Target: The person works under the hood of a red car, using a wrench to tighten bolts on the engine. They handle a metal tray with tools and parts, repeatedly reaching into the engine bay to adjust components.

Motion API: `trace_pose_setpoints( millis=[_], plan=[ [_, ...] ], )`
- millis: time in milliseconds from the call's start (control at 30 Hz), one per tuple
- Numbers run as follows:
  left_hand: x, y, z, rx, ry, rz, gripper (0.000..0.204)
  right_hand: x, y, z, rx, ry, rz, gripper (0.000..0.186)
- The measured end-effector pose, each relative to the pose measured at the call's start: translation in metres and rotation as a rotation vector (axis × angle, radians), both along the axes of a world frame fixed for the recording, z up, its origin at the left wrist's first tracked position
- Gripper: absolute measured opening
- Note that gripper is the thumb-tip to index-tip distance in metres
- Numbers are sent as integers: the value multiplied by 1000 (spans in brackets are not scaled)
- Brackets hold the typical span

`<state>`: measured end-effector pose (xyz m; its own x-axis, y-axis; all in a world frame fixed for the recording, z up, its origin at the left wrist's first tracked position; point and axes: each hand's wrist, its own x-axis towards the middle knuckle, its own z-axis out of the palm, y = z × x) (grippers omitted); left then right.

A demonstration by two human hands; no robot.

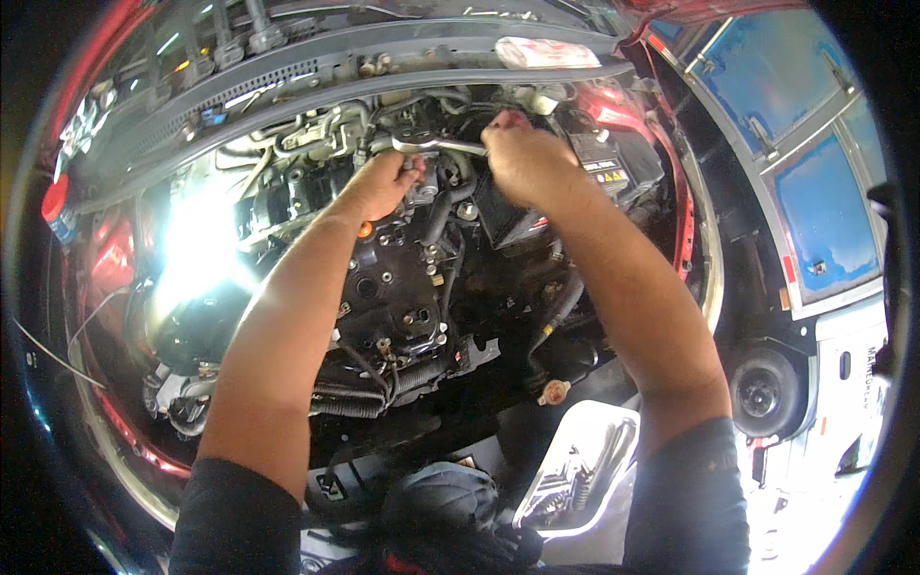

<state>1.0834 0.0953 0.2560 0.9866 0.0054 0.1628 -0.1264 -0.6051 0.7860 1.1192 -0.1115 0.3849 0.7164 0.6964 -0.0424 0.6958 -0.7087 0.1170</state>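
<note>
Both my arms reach over a car's engine bay. My right hand (532, 163) is closed round the handle of a shiny metal wrench (462, 147). The tool lies roughly level, its head pointing left over the back of the engine (369, 287). Just below that head, my left hand (381, 187) has its fingers curled together beside a grey metal engine part (423, 182); what they grip, if anything, is hidden. An orange-topped piece (365, 229) shows under my left wrist. Close to my right hand stands a black battery (613, 158).
A bright light glares (201, 249) at the left of the bay. A metal tray (628, 431) with small parts sits at the front, near a radiator cap (554, 392). A wrapped white bundle (546, 53) lies at the windscreen's base. Blue-panelled cabinets (824, 211) stand right.
</note>
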Motion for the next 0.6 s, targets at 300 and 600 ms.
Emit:
trace_pose_setpoints(
  millis=[300, 600],
  plan=[
    [18, -4, 33, -688, 110, -17, 34, -56, 42, -25, -30, 507, 248, 26],
    [45, -20, 22, -944, 190, 205, 48, -28, 23, -12, -191, 556, 275, 34]
  ],
)
